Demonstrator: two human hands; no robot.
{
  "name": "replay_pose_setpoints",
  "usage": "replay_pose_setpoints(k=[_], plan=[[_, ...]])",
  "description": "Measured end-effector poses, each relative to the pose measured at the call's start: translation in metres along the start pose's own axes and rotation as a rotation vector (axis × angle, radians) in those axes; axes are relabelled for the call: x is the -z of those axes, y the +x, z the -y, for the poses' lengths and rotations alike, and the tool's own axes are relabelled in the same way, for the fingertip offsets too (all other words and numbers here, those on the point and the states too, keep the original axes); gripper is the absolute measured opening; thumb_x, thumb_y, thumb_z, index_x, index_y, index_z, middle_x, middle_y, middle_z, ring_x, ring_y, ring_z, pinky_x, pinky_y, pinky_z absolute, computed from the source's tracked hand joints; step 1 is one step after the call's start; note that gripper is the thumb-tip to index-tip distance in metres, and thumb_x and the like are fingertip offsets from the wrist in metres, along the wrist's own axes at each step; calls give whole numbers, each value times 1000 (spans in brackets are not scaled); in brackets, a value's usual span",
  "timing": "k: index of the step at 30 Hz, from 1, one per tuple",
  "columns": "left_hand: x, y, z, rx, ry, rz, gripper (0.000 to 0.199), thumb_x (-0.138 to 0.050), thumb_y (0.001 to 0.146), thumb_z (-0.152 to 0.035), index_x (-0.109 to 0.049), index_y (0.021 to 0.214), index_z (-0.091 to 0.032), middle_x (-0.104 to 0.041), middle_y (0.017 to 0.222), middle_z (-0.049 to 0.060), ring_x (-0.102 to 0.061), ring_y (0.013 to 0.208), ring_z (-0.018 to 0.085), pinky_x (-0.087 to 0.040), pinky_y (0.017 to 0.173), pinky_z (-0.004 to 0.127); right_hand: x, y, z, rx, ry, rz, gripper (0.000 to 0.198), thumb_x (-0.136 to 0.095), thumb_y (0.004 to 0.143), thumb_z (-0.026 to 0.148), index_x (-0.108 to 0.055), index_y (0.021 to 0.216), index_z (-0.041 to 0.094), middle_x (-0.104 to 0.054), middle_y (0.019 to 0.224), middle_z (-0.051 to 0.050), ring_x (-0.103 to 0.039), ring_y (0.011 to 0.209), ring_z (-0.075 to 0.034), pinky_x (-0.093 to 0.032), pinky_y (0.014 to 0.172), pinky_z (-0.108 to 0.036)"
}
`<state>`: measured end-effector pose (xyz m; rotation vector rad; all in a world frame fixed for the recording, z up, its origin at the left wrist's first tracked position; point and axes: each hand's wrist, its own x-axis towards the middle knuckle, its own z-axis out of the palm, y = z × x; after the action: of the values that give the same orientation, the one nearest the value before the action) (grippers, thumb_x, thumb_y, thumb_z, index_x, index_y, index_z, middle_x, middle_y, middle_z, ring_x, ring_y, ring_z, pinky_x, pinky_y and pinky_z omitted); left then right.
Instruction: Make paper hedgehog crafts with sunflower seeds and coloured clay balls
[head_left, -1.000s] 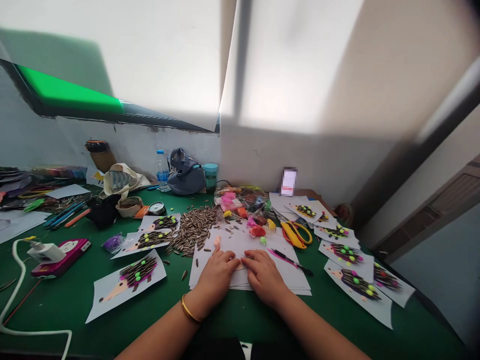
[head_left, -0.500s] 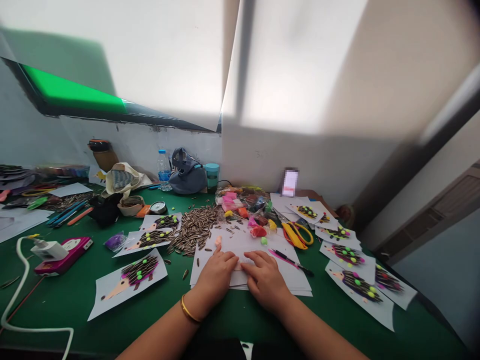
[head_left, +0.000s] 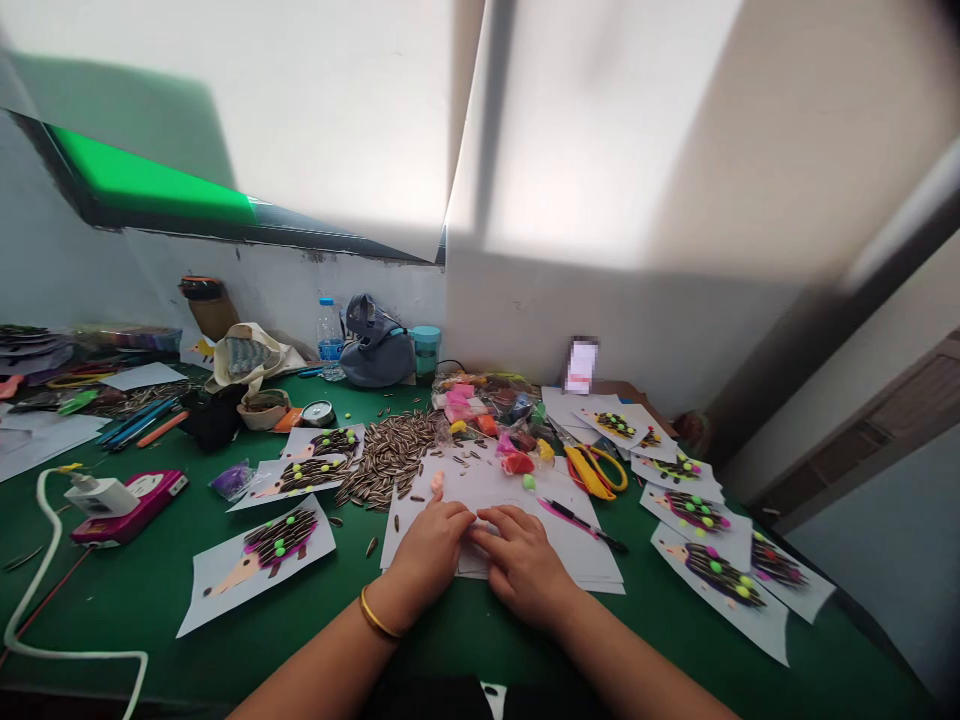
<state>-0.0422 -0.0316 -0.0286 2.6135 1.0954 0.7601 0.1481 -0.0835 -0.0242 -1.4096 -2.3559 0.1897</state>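
Over the stack of white paper (head_left: 442,470), my left hand (head_left: 429,545) and my right hand (head_left: 529,560) meet with bent fingers. Their fingertips come together low over the sheet and hide what lies between them. A lump of peach-coloured clay (head_left: 437,481) sits just beyond my left thumb. Past my right hand are a small light green ball (head_left: 529,482) and a black-and-pink pen (head_left: 574,518). A heap of striped sunflower seeds (head_left: 390,455) lies beyond my left hand, partly against the paper.
Hedgehog pictures made with seeds lie left (head_left: 259,560) and right (head_left: 720,580). Yellow scissors (head_left: 596,470) and bags of coloured clay (head_left: 469,400) are behind the paper. A pink power strip (head_left: 131,510) with a white cable (head_left: 45,600) stands left. A phone (head_left: 582,365) leans at the wall.
My right hand's fingers have shifted slightly left, closer against my left fingertips. A peach-coloured bit that showed between the hands is now covered.
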Motion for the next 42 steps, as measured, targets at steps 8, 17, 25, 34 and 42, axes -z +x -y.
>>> replay_pose_setpoints(k=[8,17,25,34,42], plan=[[1,0,3,27,-12,-3,36,-45,82,-2,-66,103,-20,-69,101,4,-64,98,19,-36,111,46,2,0,1,2,5,1,48,-53,77,16,-61,121,32,-50,140,-2,-39,129,-26,-29,107,-45],[1,0,2,40,-23,7,39,-43,79,1,-67,102,-20,-69,101,4,-63,99,18,-34,113,45,3,0,0,-38,37,13,56,-52,76,15,-56,129,33,-48,142,-2,-37,132,-25,-28,109,-45],[1,0,1,33,-16,-3,35,-45,82,-2,-67,102,-21,-69,99,4,-63,97,18,-38,110,44,3,1,2,-16,-5,62,50,-53,77,18,-58,125,32,-47,144,-3,-36,132,-27,-27,109,-47],[2,-1,1,46,-19,-3,39,-42,80,1,-65,104,-20,-69,103,4,-63,101,19,-36,113,45,2,1,0,-79,41,22,53,-50,79,17,-56,129,34,-48,143,-2,-35,133,-26,-27,109,-46],[2,-2,0,60,0,5,36,-43,83,-1,-65,105,-20,-69,105,5,-63,103,18,-36,113,44,0,2,2,-69,12,66,50,-51,80,21,-55,128,34,-44,147,-2,-34,135,-27,-24,111,-48]])
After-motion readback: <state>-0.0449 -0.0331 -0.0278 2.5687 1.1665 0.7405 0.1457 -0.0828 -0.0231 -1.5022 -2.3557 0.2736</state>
